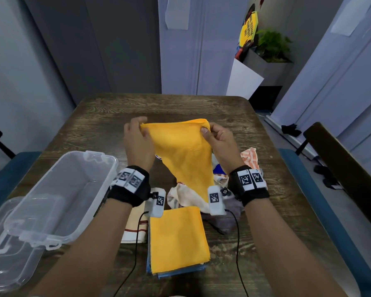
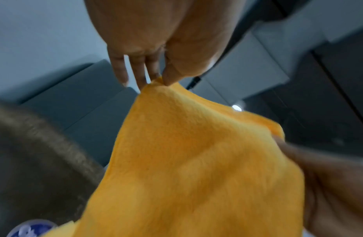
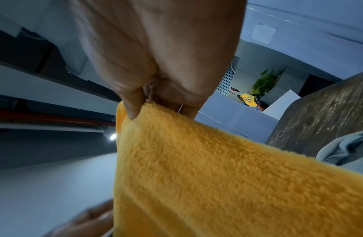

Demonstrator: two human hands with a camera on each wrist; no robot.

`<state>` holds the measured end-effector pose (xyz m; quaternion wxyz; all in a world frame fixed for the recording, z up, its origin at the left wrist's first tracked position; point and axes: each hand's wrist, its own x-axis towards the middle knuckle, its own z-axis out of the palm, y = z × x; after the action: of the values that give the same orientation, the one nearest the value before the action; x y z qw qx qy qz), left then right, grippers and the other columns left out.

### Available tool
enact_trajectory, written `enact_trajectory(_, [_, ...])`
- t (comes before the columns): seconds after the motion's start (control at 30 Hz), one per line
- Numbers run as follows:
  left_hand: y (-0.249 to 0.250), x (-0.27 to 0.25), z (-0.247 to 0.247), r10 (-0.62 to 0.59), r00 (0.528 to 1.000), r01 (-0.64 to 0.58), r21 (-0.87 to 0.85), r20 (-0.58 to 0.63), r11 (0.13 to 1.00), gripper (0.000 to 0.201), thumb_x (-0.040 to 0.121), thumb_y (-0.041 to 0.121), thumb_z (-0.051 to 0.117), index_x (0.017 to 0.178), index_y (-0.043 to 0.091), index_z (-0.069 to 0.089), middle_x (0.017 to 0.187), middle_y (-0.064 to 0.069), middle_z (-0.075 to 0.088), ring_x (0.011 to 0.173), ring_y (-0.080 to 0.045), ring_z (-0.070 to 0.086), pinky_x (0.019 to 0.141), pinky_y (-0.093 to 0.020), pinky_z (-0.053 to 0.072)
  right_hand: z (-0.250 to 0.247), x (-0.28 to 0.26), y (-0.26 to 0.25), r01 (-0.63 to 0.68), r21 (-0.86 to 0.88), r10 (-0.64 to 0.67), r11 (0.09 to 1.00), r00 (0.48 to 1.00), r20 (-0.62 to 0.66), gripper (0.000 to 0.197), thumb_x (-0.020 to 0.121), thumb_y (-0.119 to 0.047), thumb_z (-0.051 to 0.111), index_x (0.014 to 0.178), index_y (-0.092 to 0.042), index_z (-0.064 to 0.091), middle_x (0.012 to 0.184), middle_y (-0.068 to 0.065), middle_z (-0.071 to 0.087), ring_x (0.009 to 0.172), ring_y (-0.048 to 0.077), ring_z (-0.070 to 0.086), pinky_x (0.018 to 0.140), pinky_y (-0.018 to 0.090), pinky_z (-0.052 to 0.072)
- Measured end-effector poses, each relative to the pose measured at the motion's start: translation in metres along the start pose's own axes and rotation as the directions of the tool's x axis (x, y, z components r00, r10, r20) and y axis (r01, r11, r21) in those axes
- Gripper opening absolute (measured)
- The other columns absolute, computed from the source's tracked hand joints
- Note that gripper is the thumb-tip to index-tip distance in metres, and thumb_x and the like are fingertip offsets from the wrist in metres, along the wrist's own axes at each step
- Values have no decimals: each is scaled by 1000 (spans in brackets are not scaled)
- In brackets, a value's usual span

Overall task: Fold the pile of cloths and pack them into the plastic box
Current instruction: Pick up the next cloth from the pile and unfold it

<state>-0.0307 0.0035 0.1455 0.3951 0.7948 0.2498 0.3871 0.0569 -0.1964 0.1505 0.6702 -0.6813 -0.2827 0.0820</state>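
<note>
Cloth [image 1: 184, 151], yellow, held up over table [image 1: 180, 106] by its top corners: left hand [image 1: 137, 142] and right hand [image 1: 221, 142] each pinch one. Folded stack [image 1: 178, 236] lies nearest me, with the unfolded pile [image 1: 184, 198] just beyond it. Box [image 1: 77, 202] at left holds nothing visible. Judged: folding partway, packing not begun. Wrist views confirm the thumb-and-finger pinches; only the head view shows stack, pile and box.

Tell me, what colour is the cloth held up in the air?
Plain orange-yellow, no pattern. The held cloth shows best in the head view.
</note>
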Motion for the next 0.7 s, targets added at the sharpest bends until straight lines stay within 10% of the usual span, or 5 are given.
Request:
enact_trajectory(0.13, [19, -22, 18, 361, 896, -394, 90, 259, 915, 49, 104, 44, 45, 147, 22, 45, 148, -2, 45, 143, -18, 34, 119, -41, 23, 6, -3, -5, -54, 66, 45, 996, 990, 132, 25, 106, -18, 49, 113, -1, 66, 97, 12, 70, 88, 21, 65, 79, 38, 55])
enact_trajectory(0.23, [20, -30, 29, 323, 858, -346, -15, 400, 938, 45, 104, 49, 42, 138, 22, 53, 142, 3, 53, 143, -15, 35, 119, -51, 23, 8, -5, -3, -99, 91, 78, 991, 975, 207, 35, 108, -28, 45, 118, -1, 64, 104, 31, 64, 94, 32, 63, 88, 53, 52])
enact_trajectory(0.5, [26, -25, 31, 295, 896, -244, -186, 333, 952, 21, 97, 38, 60, 99, 18, 58, 102, 2, 66, 95, -13, 61, 84, -41, 53, 2, -16, 3, -136, 15, 129, 991, 965, 228, 25, 100, -34, 60, 110, -12, 53, 90, 9, 67, 87, 27, 64, 82, 50, 51])
enact_trajectory(0.7, [49, -9, 9, 343, 930, -314, -198, 132, 928, 20, 100, 30, 61, 95, 11, 57, 73, 12, 48, 65, 3, 46, 59, -13, 35, 4, -25, 23, -99, -144, 135, 985, 953, 271, 29, 96, -21, 67, 119, -5, 60, 108, 16, 74, 102, 36, 70, 93, 61, 53])
